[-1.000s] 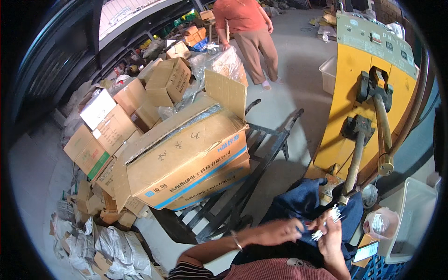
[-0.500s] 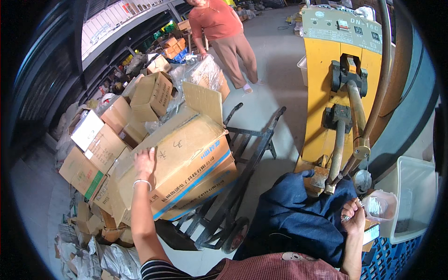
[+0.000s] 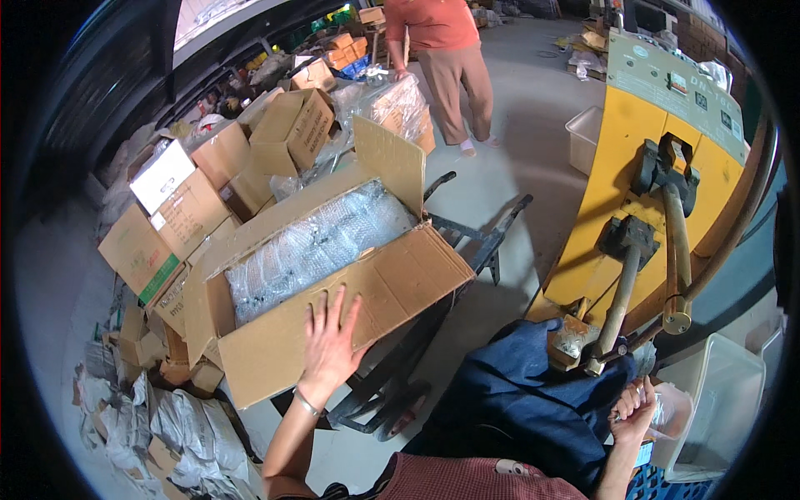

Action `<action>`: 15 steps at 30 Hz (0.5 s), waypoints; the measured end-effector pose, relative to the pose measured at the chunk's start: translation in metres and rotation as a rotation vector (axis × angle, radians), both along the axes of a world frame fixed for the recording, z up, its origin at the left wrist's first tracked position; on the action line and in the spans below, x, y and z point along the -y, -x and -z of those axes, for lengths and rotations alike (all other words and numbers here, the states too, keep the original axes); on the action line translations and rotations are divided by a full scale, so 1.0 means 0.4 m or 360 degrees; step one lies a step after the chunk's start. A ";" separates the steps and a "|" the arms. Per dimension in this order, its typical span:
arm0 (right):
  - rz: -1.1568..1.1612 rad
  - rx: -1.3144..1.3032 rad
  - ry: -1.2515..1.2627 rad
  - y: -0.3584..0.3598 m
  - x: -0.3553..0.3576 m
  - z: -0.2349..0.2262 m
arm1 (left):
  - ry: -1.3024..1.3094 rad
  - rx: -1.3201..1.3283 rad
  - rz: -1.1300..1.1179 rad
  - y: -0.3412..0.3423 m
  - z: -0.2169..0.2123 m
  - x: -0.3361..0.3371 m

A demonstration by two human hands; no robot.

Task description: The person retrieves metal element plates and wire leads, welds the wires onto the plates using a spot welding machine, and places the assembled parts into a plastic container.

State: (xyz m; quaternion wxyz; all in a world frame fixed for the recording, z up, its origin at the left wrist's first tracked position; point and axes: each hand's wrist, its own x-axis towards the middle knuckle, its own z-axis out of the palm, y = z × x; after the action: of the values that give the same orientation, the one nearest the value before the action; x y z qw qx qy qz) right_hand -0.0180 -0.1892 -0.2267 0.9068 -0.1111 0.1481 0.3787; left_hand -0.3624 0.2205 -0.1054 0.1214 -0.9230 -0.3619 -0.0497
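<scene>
A large brown cardboard box (image 3: 275, 350) sits on a black hand cart (image 3: 467, 242), its flaps spread apart and bubble wrap (image 3: 317, 246) showing inside. My left hand (image 3: 329, 337) lies flat with spread fingers on the near flap. My right hand (image 3: 635, 407) is low at the right, closed around a small clear plastic item (image 3: 662, 410) over my blue-trousered knee (image 3: 533, 408).
A yellow machine (image 3: 642, 167) with two long levers stands at the right. Clear plastic tubs (image 3: 717, 417) sit by it. More cardboard boxes (image 3: 192, 192) and bagged bundles pile up at the left. Another person (image 3: 437, 58) in an orange shirt stands at the back.
The box's top flaps have been spread apart, exposing the bubble wrap. My left hand moved from the box's left top to the near flap. The right hand stayed low at the right.
</scene>
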 end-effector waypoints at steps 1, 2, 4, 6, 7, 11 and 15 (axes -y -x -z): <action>0.0004 0.0015 0.0007 0.003 0.004 -0.003 | 0.0011 0.0004 -0.0010 -0.002 0.028 -0.020; -0.0001 0.0083 -0.0034 -0.004 0.013 0.017 | -0.0021 -0.0034 0.0080 -0.003 0.054 -0.037; 0.0036 0.0057 0.0025 0.003 0.018 0.028 | -0.0032 -0.0107 0.0122 0.011 0.119 -0.073; 0.0077 0.0078 0.0089 0.006 0.022 0.058 | -0.0167 -0.0138 0.0120 0.036 0.180 -0.117; 0.0076 0.0084 0.0087 0.003 0.027 0.082 | -0.0315 -0.0167 0.0121 0.039 0.197 -0.134; 0.0103 0.0170 0.0095 0.013 0.059 0.124 | 0.0112 0.0119 -0.0005 -0.035 0.101 -0.195; 0.0176 0.0183 0.0253 0.035 0.082 0.128 | 0.0114 0.1080 -0.0376 -0.029 0.038 -0.406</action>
State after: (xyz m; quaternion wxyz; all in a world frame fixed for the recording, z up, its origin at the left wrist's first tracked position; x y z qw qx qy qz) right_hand -0.0319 -0.2221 -0.2779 0.9217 -0.1960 0.1314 0.3080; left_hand -0.3508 0.3828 -0.1206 -0.0330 -0.8094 -0.4871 -0.3263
